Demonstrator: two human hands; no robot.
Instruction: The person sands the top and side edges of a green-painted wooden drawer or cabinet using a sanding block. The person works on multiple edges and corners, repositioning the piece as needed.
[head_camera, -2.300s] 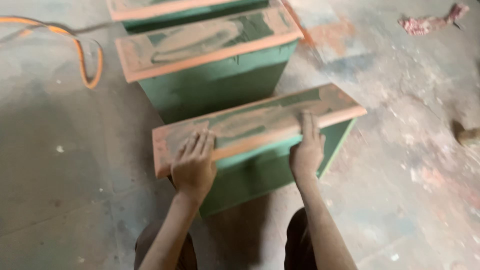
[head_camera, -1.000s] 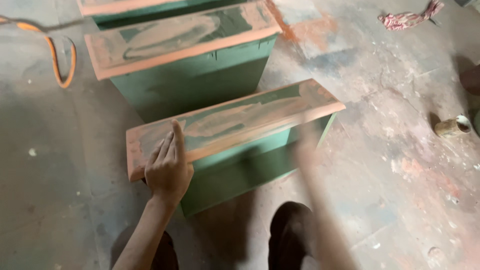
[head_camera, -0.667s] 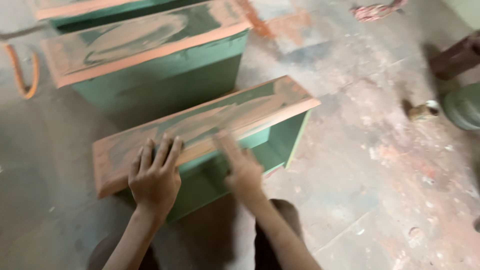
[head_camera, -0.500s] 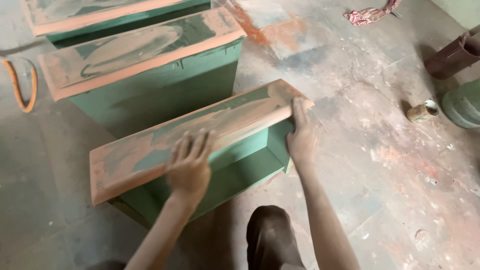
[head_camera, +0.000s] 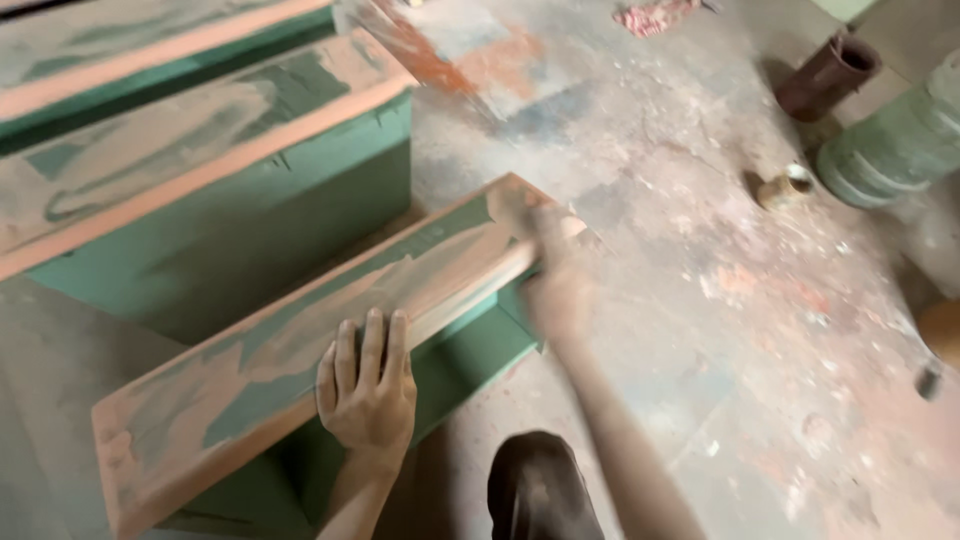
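A green drawer box (head_camera: 470, 350) with an orange-primed front panel (head_camera: 330, 330) is seen standing on the dusty concrete floor (head_camera: 700, 300), front face turned upward, near the lower left of the view. The left hand (head_camera: 368, 385) is laid flat on the panel near its near long edge, fingers straight and close together, palm pressed down; the panel appears to be steadied this way so the box does not tip or slide. The right hand (head_camera: 555, 290) is placed at the panel's far right corner and is blurred by motion, so it cannot be told whether it is curled around the corner or only resting against it. The panel is streaked where orange filler has been rubbed through to green, which suggests a sanded face being kept uppermost for access.

Behind it, toward the upper left, a second green drawer (head_camera: 220, 200) of the same kind is set on the floor with its orange face up, and the edge of a third (head_camera: 120, 70) is visible beyond. The row seems arranged so each face can be reached in turn.

No labels or signs can be made out. On the floor at the right are a brown tube (head_camera: 825, 75), a small round tin (head_camera: 785, 187), a pale green cylinder (head_camera: 895, 140) and, near the top edge, a reddish rag (head_camera: 655, 15).
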